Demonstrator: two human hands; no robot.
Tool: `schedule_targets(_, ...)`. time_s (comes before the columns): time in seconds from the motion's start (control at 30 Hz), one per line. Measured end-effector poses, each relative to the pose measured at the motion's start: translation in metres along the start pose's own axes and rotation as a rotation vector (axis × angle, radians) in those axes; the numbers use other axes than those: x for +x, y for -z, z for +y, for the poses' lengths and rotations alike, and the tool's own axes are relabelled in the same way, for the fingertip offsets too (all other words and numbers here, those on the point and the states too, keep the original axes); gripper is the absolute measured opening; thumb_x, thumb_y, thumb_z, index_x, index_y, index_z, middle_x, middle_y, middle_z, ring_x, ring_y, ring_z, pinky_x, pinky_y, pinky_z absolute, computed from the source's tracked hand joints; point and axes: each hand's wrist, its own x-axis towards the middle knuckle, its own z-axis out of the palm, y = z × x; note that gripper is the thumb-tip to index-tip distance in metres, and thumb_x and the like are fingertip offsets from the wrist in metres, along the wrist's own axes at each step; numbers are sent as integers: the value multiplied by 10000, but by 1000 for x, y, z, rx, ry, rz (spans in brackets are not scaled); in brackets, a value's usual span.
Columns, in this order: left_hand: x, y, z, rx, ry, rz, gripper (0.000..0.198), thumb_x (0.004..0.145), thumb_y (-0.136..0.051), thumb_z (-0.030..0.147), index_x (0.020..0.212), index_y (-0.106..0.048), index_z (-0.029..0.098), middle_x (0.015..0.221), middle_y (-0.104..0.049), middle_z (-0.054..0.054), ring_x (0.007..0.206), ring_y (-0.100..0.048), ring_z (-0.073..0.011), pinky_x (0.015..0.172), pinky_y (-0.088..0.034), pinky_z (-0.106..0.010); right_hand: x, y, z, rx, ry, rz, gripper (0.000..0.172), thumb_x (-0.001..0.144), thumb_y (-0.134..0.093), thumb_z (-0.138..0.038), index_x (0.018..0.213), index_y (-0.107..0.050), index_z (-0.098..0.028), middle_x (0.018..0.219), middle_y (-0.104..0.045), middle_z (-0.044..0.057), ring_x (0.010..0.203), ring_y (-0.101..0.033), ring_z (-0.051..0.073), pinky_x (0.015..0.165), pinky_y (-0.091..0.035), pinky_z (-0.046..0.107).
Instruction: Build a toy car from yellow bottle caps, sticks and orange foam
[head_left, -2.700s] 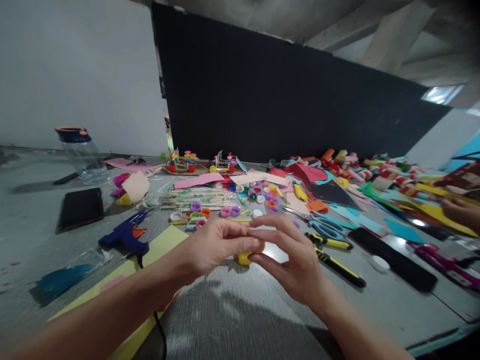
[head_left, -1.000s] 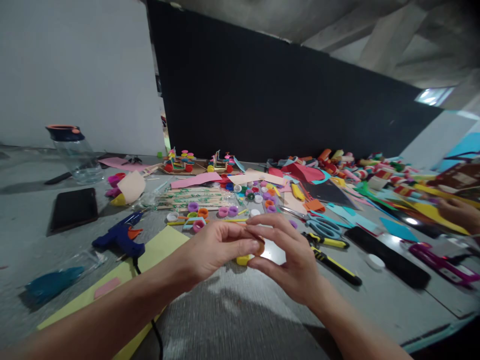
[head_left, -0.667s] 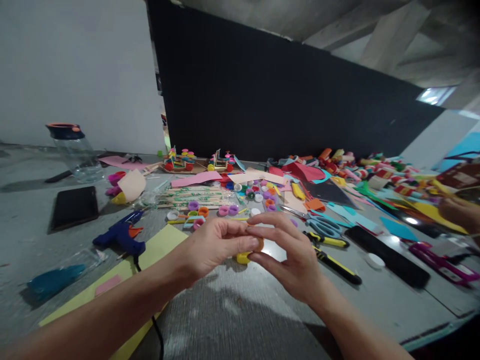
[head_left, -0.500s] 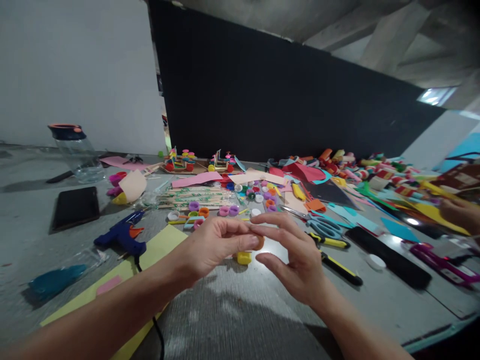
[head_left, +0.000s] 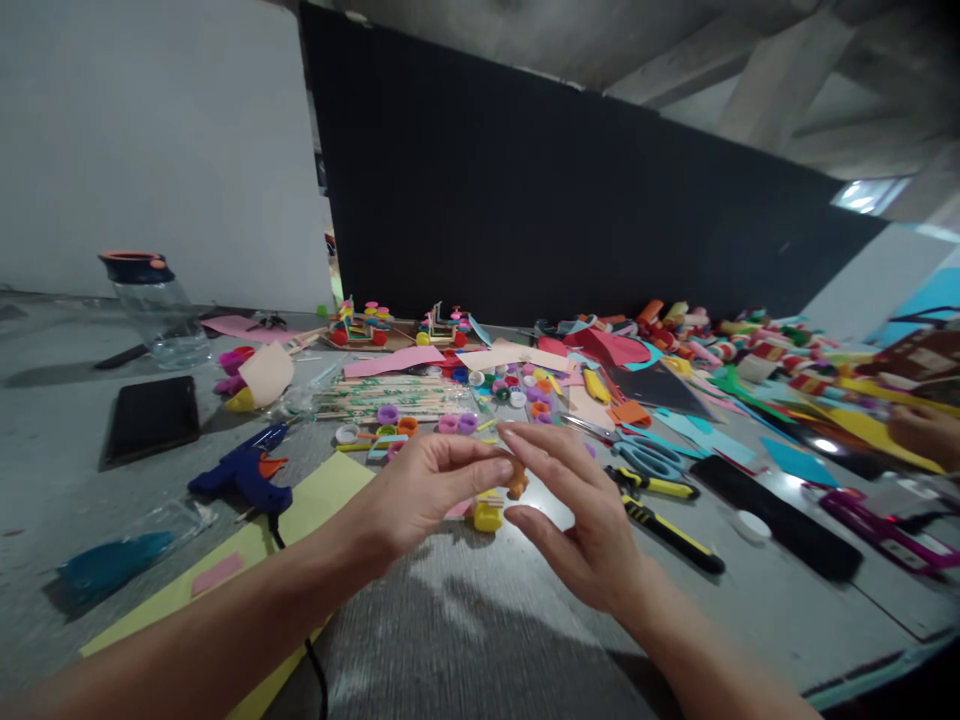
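Note:
Near the middle of the table, my left hand (head_left: 427,490) pinches a small orange piece (head_left: 517,486) between thumb and fingers. Its shape is too small to name for certain, though it looks like a bottle cap. My right hand (head_left: 574,510) curves around the far side of the piece, fingers apart from the thumb and gripping nothing. Just below the fingertips sits a yellow cap-like piece (head_left: 487,514) with thin pale sticks at its top. Beyond the hands lie several loose bottle caps (head_left: 456,424) in purple and orange.
A blue glue gun (head_left: 244,470) rests by yellow paper (head_left: 330,490) on the left. To the right are scissors (head_left: 649,455), two yellow-black cutters (head_left: 675,535) and a dark phone-like slab (head_left: 776,515). Wrapped sticks (head_left: 390,397) lie behind. Another person's hand (head_left: 926,432) shows at far right.
The orange piece has turned in my left fingers and more of it shows. My right hand has shifted slightly left, its fingers opening a little away from the piece.

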Motion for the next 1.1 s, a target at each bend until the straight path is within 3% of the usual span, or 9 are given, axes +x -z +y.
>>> schedule_targets(0.23, 0, -10, -5, -116, -33, 60, 257, 864, -732, 422, 972, -803, 200, 810, -682, -41, 913, -601, -219, 773, -446, -313, -2, -8, 0, -97, -13, -23, 587, 1041, -497, -242, 1587, -284, -202, 1564, -403, 145, 1438, -371, 292, 1159, -372, 566)
schedule_targets(0.43, 0, -15, -8, -141, -46, 95, 284, 855, -722, 456, 955, -786, 197, 886, -699, -50, 905, -596, -210, 766, -448, -310, -4, -15, 0, -141, -44, -21, 655, 1052, -482, -307, 1618, -170, -195, 1622, -314, 153, 1498, -283, 305, 1192, -323, 606)
schedule_targets(0.53, -1, -14, -8, -126, -45, 86, 268, 859, -724, 446, 925, -771, 190, 939, -706, -47, 907, -602, -197, 764, -447, -297, -3, -14, 1, -122, -23, 39, 614, 1014, -578, -271, 1562, -311, -195, 1563, -405, 157, 1453, -365, 305, 1179, -342, 585)
schedule_targets(0.7, 0, -11, -3, -73, -34, 30, 275, 870, -726, 426, 940, -760, 162, 1002, -725, -69, 966, -621, -221, 827, -457, -327, 1, -10, 1, -89, -5, 120, 334, 965, -648, -156, 1289, -593, -215, 1391, -580, 109, 1300, -530, 256, 1133, -396, 507)
schedule_targets(0.9, 0, -6, -1, -67, -45, 42, 393, 914, -632, 550, 937, -776, 185, 991, -743, -71, 1021, -613, -231, 892, -448, -337, 2, -9, 2, -5, -55, 181, 299, 936, -690, -152, 1222, -642, -222, 1341, -617, 89, 1252, -568, 241, 1071, -444, 460)
schedule_targets(1.1, -2, -5, 2, 47, 22, 47, 289, 881, -686, 449, 917, -750, 169, 921, -711, -52, 880, -612, -196, 804, -449, -324, 1, -8, 3, 20, -82, 136, 342, 930, -715, -201, 1261, -630, -231, 1347, -613, 87, 1260, -564, 230, 1068, -448, 440)
